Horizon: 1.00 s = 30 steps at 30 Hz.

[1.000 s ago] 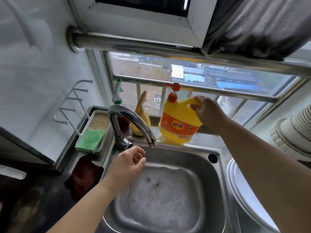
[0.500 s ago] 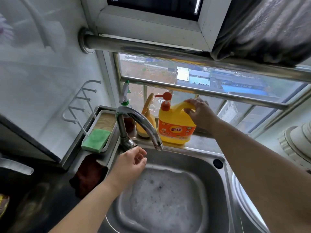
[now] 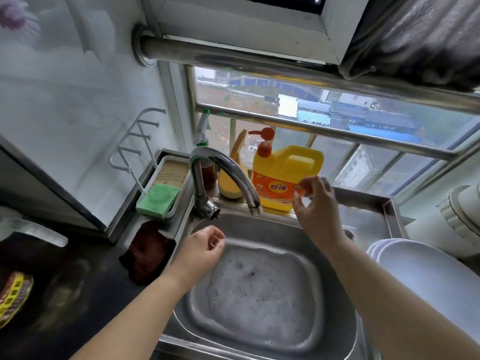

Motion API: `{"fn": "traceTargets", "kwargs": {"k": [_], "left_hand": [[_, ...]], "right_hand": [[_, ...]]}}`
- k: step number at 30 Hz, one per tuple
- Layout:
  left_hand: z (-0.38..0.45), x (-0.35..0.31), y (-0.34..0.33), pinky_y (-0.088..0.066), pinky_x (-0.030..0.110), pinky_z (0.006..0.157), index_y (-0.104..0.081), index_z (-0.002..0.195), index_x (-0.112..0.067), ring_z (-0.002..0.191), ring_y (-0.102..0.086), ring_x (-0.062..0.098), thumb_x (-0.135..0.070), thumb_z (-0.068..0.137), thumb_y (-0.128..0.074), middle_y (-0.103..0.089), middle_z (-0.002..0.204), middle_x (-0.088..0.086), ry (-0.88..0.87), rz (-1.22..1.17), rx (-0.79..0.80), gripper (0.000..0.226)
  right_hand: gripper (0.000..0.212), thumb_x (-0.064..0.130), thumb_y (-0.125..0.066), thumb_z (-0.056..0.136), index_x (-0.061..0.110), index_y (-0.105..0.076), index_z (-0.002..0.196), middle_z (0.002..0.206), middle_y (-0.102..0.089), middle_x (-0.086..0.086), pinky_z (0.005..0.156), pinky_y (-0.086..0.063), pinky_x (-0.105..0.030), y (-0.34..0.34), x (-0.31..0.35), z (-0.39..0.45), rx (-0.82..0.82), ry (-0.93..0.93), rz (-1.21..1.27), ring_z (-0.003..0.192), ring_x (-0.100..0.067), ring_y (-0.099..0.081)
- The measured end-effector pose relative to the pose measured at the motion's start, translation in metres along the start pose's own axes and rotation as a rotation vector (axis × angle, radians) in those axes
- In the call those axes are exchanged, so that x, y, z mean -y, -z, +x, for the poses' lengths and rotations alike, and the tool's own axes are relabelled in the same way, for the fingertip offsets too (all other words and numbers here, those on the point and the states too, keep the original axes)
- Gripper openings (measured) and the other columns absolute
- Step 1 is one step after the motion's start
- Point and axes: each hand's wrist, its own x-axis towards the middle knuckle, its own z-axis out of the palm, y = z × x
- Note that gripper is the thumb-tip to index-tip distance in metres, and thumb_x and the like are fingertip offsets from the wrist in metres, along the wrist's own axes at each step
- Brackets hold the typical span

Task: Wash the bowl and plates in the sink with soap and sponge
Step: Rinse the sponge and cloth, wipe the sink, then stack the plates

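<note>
My left hand (image 3: 205, 246) is hanging over the near left rim of the stainless steel sink (image 3: 262, 224), fingers loosely curled around nothing, just under and in front of the curved chrome tap (image 3: 223, 175). My right hand (image 3: 315, 201) is hovering in front of the yellow plastic soap jug with the orange pump (image 3: 281, 172), fingers spread and empty, not gripping the jug, which is standing upright on the ledge behind the sink.

What I am judging next is the green rectangular sponge (image 3: 158, 201). It is lying flat at the near end of the white tray (image 3: 179, 158) on the counter, up and to the left of my left hand, on the far side of the tap's base. Its long side is running roughly towards the back wall, along the tray. My left hand is clearly nearer; my right hand would be crossing over the tap to reach it, so I am thinking the left should be taking it.

The sink basin is holding foamy grey water (image 3: 259, 289), and I cannot tell whether a bowl is sitting beneath the suds. The stack of white round plates (image 3: 426, 276) is resting on the counter just beside the sink's right edge, under and beyond my right forearm, not yet in the water. A dark red cloth (image 3: 146, 252) is lying crumpled just left of the sink.
</note>
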Motion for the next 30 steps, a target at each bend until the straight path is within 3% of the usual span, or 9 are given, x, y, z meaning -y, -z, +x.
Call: {"fn": "traceTargets", "kwargs": {"k": [3, 6, 8, 9, 14, 20, 24, 27, 30], "left_hand": [[-0.01, 0.025, -0.002, -0.043, 0.008, 0.064, -0.063, 0.099, -0.015, 0.075, -0.057, 0.004, -0.016, 0.091, -0.059, -0.062, 0.085, -0.005, 0.066, 0.013, -0.004, 0.009], [-0.017, 0.057, 0.001, -0.046, 0.028, 0.09, -0.063, 0.108, -0.011, 0.1, -0.058, 0.02, -0.011, 0.086, -0.061, -0.06, 0.107, 0.005, 0.13, 0.101, -0.119, 0.022], [-0.019, 0.078, 0.01, -0.038, 0.036, 0.098, -0.06, 0.118, -0.009, 0.113, -0.049, 0.029, -0.012, 0.084, -0.064, -0.053, 0.121, 0.011, 0.185, 0.236, -0.244, 0.035], [-0.019, 0.087, 0.016, -0.036, 0.037, 0.1, -0.057, 0.123, -0.009, 0.118, -0.045, 0.03, -0.015, 0.084, -0.064, -0.05, 0.126, 0.011, 0.229, 0.292, -0.282, 0.04], [-0.019, 0.125, 0.034, -0.034, 0.036, 0.102, -0.046, 0.132, -0.016, 0.125, -0.037, 0.028, -0.037, 0.084, -0.066, -0.04, 0.136, 0.007, 0.333, 0.45, -0.128, 0.056], [-0.007, 0.131, 0.039, -0.032, 0.036, 0.097, -0.057, 0.11, -0.013, 0.113, -0.047, 0.026, -0.02, 0.091, -0.049, -0.054, 0.119, 0.007, 0.249, 0.591, -0.162, 0.022], [-0.001, 0.112, 0.051, -0.036, 0.037, 0.087, -0.058, 0.106, -0.005, 0.101, -0.051, 0.031, -0.013, 0.092, -0.047, -0.058, 0.109, 0.015, 0.337, 0.168, -0.335, 0.02], [-0.009, 0.073, 0.055, -0.034, 0.031, 0.071, -0.053, 0.09, -0.013, 0.091, -0.052, 0.029, -0.013, 0.095, -0.043, -0.056, 0.09, 0.008, 0.311, -0.175, -0.301, 0.011], [-0.015, 0.031, 0.052, -0.046, 0.034, 0.076, -0.056, 0.085, -0.024, 0.088, -0.059, 0.023, -0.015, 0.097, -0.042, -0.062, 0.086, 0.003, 0.413, -0.679, -0.217, 0.021]], "right_hand": [[0.022, 0.012, -0.066, 0.085, 0.013, -0.052, 0.102, 0.102, -0.054, -0.001, 0.07, -0.043, -0.019, -0.03, 0.003, -0.052, 0.4, -0.189, 0.01, 0.083, -0.014, -0.054], [0.071, 0.028, -0.066, 0.085, 0.014, -0.029, 0.145, 0.145, -0.035, -0.004, 0.093, -0.045, -0.026, -0.063, 0.012, -0.093, 0.808, -0.342, -0.13, 0.121, -0.019, -0.05], [0.087, 0.034, -0.066, 0.086, 0.023, -0.011, 0.153, 0.154, -0.025, -0.001, 0.102, -0.042, -0.028, -0.079, 0.028, -0.109, 0.92, -0.358, -0.101, 0.131, -0.018, -0.042], [0.086, 0.035, -0.065, 0.087, 0.025, -0.011, 0.153, 0.153, -0.027, 0.0, 0.104, -0.042, -0.031, -0.085, 0.036, -0.114, 0.945, -0.339, -0.082, 0.132, -0.018, -0.041], [0.061, 0.033, -0.057, 0.093, 0.024, -0.03, 0.147, 0.141, -0.044, 0.004, 0.101, -0.041, -0.024, -0.099, 0.073, -0.122, 0.992, -0.222, -0.054, 0.117, -0.011, -0.052], [0.044, 0.03, -0.053, 0.095, 0.024, -0.044, 0.138, 0.125, -0.057, 0.008, 0.09, -0.044, -0.017, -0.094, 0.091, -0.131, 0.959, -0.234, 0.007, 0.101, -0.005, -0.058], [0.038, 0.03, -0.054, 0.095, 0.024, -0.051, 0.133, 0.115, -0.063, 0.01, 0.081, -0.04, -0.008, -0.085, 0.091, -0.134, 0.89, -0.312, 0.069, 0.091, 0.0, -0.056], [0.041, 0.032, -0.056, 0.095, 0.024, -0.049, 0.135, 0.113, -0.062, 0.012, 0.077, -0.041, -0.005, -0.085, 0.094, -0.132, 0.806, -0.409, 0.193, 0.097, 0.0, -0.058], [0.056, 0.04, -0.056, 0.093, 0.03, -0.033, 0.143, 0.131, -0.052, 0.009, 0.071, -0.046, -0.008, -0.088, 0.096, -0.126, 0.713, -0.592, 0.447, 0.11, -0.003, -0.053]]}}
